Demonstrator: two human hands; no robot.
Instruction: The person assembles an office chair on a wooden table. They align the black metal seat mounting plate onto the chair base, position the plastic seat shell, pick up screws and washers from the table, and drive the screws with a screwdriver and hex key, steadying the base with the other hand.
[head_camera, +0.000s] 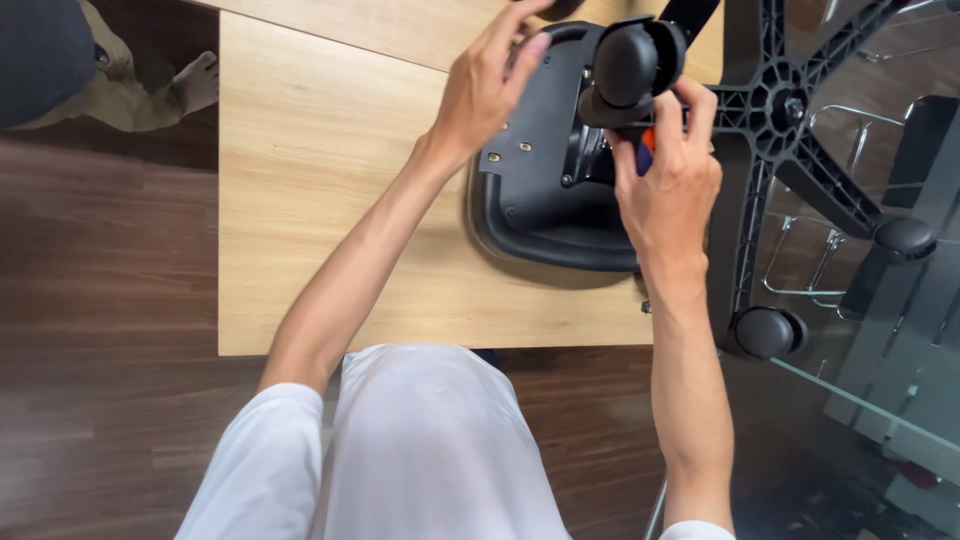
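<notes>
mid-assembly on the underside of an upturned black chair seat (545, 215), lying on the wooden surface (320, 180). left of the seat's metal plate, left hand (480, 95) resting flat, fingers (515, 45) loosely spread, steadying. right of the plate, right hand (665, 185) raised, fingers curled around an orange-handled tool (645, 150) beneath a caster (630, 65). next, probably turning the tool squarely while bracing the seat.

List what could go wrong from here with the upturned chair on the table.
1. The black plastic chair seat lies near the pale wooden table's edge; it might slide off.
2. The right hand holds an orange-handled tool beside the black caster wheel; its grip may slip.
</notes>
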